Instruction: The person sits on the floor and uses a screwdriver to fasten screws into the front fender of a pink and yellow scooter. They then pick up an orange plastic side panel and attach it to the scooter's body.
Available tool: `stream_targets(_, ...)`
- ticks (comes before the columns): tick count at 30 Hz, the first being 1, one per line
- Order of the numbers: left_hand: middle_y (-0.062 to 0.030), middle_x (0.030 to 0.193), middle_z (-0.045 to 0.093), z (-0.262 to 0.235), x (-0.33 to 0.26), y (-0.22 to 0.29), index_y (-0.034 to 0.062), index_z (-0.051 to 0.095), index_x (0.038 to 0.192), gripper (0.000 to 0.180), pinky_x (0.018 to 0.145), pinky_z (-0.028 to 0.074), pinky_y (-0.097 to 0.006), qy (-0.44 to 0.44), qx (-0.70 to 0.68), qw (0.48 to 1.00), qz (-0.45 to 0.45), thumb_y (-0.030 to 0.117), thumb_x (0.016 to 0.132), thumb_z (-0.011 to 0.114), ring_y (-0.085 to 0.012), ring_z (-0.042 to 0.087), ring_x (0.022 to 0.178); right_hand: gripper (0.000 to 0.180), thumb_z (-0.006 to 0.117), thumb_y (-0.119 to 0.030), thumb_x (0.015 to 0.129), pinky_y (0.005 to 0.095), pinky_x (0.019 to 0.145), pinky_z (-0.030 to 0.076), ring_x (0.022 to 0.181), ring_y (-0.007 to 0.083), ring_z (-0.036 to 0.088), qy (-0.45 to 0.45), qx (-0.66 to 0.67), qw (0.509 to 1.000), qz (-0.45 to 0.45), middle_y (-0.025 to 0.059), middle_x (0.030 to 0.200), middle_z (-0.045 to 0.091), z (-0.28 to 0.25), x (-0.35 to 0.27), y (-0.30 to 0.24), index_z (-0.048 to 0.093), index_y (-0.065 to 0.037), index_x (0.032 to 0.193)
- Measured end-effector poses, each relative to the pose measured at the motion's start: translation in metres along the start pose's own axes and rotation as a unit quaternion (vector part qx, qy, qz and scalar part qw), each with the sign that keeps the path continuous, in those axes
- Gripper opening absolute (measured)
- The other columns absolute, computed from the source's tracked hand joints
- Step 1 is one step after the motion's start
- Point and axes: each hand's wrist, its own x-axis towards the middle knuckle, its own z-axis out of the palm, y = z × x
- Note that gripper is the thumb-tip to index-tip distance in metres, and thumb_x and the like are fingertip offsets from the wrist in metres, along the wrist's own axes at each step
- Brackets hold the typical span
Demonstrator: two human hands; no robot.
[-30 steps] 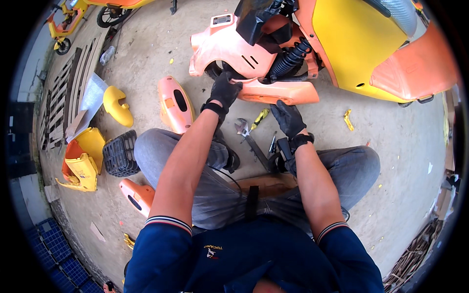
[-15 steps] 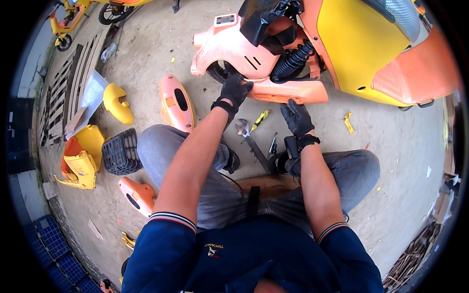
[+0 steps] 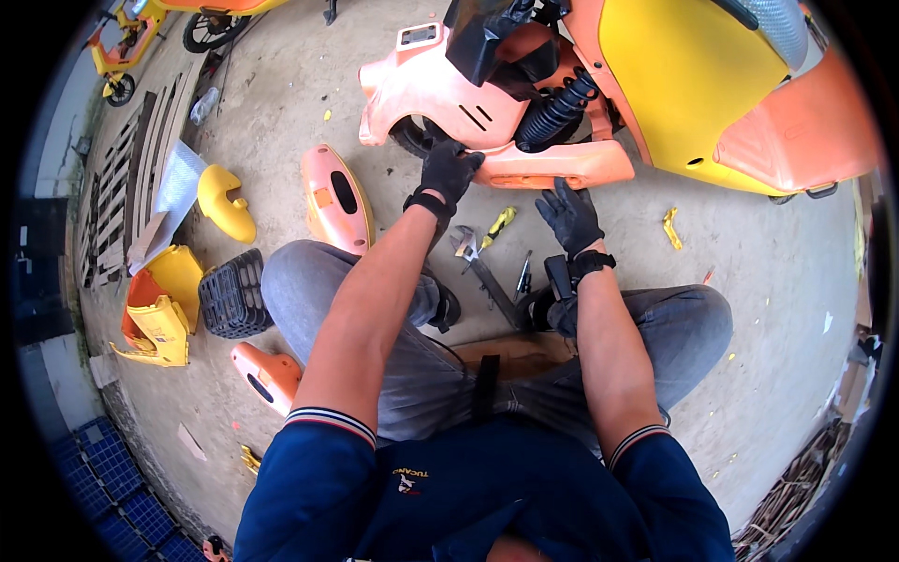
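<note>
Orange panel (image 3: 562, 163) sits just R of my L hand (image 3: 449, 174) & just fwd of my R hand (image 3: 572, 217), along the scooter's (image 3: 693, 80) lower side. Vs 1 s ago it's shifted R a bit along the scooter; both hands went R w/ it. L arm reaches fwd, gloved fingers curled round panel's L end, so closed on it. R hand's part open, fingers fwd at the near edge, not wrapped round it; can't tell if they press. Panel's long, smooth plastic, w/ a recess along near edge. Fwd of both hands: ribbed black shock absorber (image 3: 559, 112). Back from & btwn hands: metal-headed wrench (image 3: 464, 244), yellow tool (image 3: 499, 225). L of L hand: rounded orange cover (image 3: 323, 199) w/ dark oval opening, then curved yellow piece (image 3: 221, 201). R of R hand: small yellow bracket (image 3: 671, 228) on grey concrete (image 3: 777, 262).
</note>
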Motion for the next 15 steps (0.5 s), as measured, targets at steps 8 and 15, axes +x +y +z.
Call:
stream_targets(8, -0.0114, 0.069, 0.065, -0.002, -0.002, 0.006, -0.0035, 0.065, 0.080, 0.024, 0.058, 0.048, -0.032, -0.019, -0.055, 0.998, -0.027, 0.020, 0.077, 0.072, -0.0177, 0.062, 0.062, 0.036, 0.059, -0.017, 0.091, 0.0461, 0.096, 0.044, 0.115, 0.0240, 0.052, -0.064, 0.018, 0.998, -0.007, 0.0057, 0.119, 0.053, 0.010, -0.006, -0.007, 0.045, -0.014, 0.124)
stream_targets(15, -0.0085, 0.063, 0.064, 0.008, 0.001, -0.009, -0.0007, 0.065, 0.076, 0.022, 0.055, 0.046, -0.031, -0.027, -0.029, 0.999, -0.004, 0.020, 0.079, 0.070, -0.0158, 0.060, 0.057, 0.037, 0.064, -0.016, 0.088, 0.0389, 0.090, 0.050, 0.104, 0.0202, 0.057, 0.052, -0.042, 0.995, -0.077, 0.0075, 0.113, 0.054, 0.042, -0.002, -0.019, 0.044, -0.008, 0.120)
